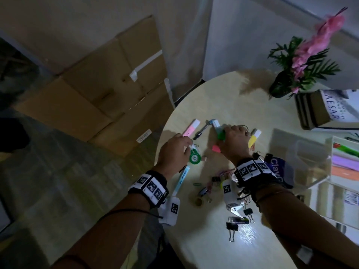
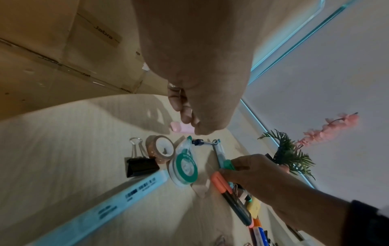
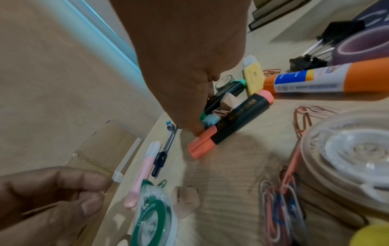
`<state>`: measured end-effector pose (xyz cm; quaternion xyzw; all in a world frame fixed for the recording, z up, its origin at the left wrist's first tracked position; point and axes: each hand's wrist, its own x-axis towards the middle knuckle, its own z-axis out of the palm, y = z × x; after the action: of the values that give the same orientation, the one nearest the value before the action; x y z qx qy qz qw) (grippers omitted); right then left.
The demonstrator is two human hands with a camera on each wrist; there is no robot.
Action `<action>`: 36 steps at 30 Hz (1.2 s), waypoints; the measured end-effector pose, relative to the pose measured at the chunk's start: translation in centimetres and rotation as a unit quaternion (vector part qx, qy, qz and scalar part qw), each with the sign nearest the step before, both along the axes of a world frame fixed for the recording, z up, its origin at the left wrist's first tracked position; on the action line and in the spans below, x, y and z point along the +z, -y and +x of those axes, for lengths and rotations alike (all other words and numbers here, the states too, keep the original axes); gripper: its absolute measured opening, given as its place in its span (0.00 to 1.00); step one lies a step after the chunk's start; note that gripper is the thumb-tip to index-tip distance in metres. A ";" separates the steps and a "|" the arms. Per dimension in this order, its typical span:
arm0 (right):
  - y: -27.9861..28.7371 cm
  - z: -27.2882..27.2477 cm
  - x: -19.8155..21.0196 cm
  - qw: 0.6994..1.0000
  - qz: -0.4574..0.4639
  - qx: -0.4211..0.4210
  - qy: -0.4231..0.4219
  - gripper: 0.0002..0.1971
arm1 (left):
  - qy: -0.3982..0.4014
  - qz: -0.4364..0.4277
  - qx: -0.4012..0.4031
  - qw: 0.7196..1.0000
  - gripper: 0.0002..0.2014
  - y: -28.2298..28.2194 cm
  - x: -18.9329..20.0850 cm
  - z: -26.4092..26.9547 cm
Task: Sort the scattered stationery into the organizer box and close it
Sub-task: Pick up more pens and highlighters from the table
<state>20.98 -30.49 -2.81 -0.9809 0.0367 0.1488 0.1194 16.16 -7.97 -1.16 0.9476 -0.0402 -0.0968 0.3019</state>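
On the round table (image 1: 242,105), my right hand (image 1: 226,134) grips a green-capped highlighter (image 2: 228,164) together with an orange-capped one (image 3: 229,123). The left wrist view shows its fingers (image 2: 242,169) curled over both caps. My left hand (image 1: 187,147) hovers with loosely curled fingers over a green correction tape (image 1: 194,157) and a pink highlighter (image 2: 182,129), holding nothing. At the right stands the clear organizer box (image 1: 310,183), with coloured highlighters (image 1: 343,158) inside.
Scattered around are a blue pen (image 2: 101,211), a washi tape roll (image 2: 162,149), binder clips (image 1: 232,228), paper clips (image 3: 280,208), a yellow highlighter (image 1: 253,138) and a glue stick (image 3: 326,79). A potted plant (image 1: 299,63) and books (image 1: 326,109) stand far right. Cardboard boxes (image 1: 108,90) lie beyond the table's left edge.
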 end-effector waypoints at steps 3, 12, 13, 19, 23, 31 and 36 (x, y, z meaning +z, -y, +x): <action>0.4 0.2 -0.1 1.000 -0.023 0.018 0.005 0.27 | 0.018 0.037 -0.003 0.999 0.11 1.1 -0.1 1.7; 1.2 -0.4 0.4 0.999 -0.032 0.015 0.028 0.10 | 0.032 0.141 -0.005 0.990 0.10 4.5 -1.3 5.6; 1.4 -0.6 0.3 0.999 -0.016 0.011 0.037 0.09 | 0.031 0.147 -0.003 0.989 0.10 4.7 -1.5 5.8; 2.0 -1.1 0.7 0.989 0.077 0.018 0.125 0.05 | 0.030 0.172 0.006 0.985 0.09 5.3 -2.0 6.2; 2.3 -1.2 1.4 0.985 0.105 -0.008 0.138 0.04 | 0.020 0.169 0.010 0.985 0.09 5.7 -1.7 6.1; 3.1 -2.8 2.3 0.970 0.195 -0.091 0.113 0.10 | 0.030 0.142 0.014 0.989 0.11 4.5 -0.6 5.3; 3.9 -4.7 5.4 0.953 0.260 -0.099 0.115 0.11 | 0.042 0.026 -0.012 0.999 0.05 4.7 1.1 4.9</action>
<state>16.26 -34.36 2.59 -0.9177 0.0799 0.0266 0.3882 21.02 -12.67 -0.06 0.9577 -0.0619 -0.0618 0.2741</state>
